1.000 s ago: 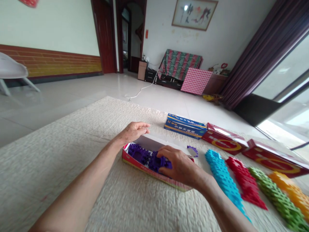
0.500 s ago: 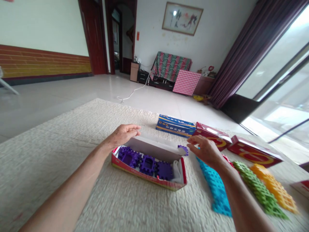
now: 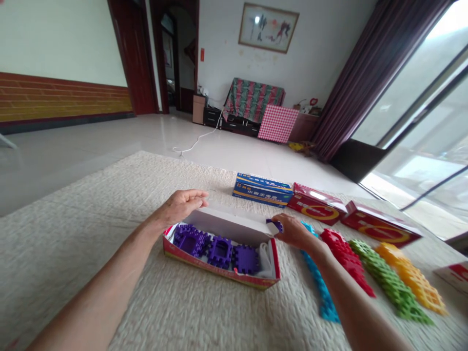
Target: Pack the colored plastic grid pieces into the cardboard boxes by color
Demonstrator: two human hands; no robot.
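An open red-and-yellow cardboard box (image 3: 219, 276) lies on the pale quilted cover, its white lid flap (image 3: 234, 225) raised at the back. Purple interlocking plastic tiles (image 3: 220, 251) fill most of it, and a white object (image 3: 266, 259) sits at its right end. My left hand (image 3: 185, 204) hovers by the flap's left end, fingers stretched forward with nothing visible in them. Beyond the box's right end, my right hand (image 3: 290, 228) has its fingers closed on a loose purple tile (image 3: 275, 224), partly covering it.
Right of the box lie rows of blue (image 3: 320, 287), red (image 3: 347, 261), green (image 3: 391, 280) and yellow (image 3: 411, 275) plastic tiles. Behind them stand a blue box (image 3: 262, 191) and two red boxes (image 3: 318, 202). Another box (image 3: 455, 275) is at the right edge.
My right hand has come down and left onto the loose purple tile and closed on it. My left hand stays by the flap. The red row shows more fully.
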